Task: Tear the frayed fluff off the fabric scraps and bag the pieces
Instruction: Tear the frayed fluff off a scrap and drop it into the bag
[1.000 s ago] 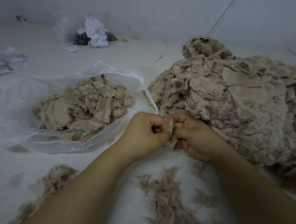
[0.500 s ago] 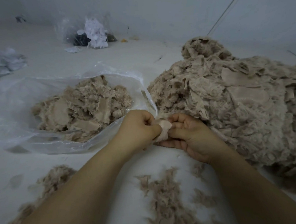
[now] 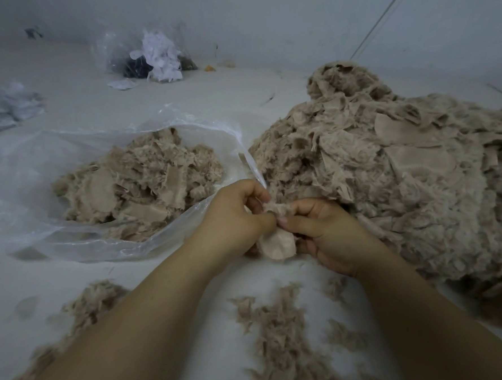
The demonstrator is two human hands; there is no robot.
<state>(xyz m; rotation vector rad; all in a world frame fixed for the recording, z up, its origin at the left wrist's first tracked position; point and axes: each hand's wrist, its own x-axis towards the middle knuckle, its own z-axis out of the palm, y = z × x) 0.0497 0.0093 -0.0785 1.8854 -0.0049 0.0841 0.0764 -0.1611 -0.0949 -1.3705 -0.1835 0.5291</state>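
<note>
A: Two hands, both on one scrap point(image 3: 277, 242). We see the left hand point(image 3: 234, 220) curled, thumb and fingers pinching its fluffy top edge; the right hand point(image 3: 325, 229) pinches it from the other side, thumb on top. The fingertips underneath are hidden, so we can't say how far the grip goes.

B: And the scrap?

A: Small, pale beige, smooth lower part hanging btwn the palms, frayed fuzz at the top. It sits just in front of the big pile point(image 3: 389, 166) on the right, near the mouth of the clear bag point(image 3: 22, 174) w/ beige pieces inside.

B: Anything we can't make out?

A: Loose fluff point(image 3: 276, 335) on the floor runs off the bottom edge. Far back, a second bag point(image 3: 147, 58) w/ white and dark stuff, too blurry to name.
</note>
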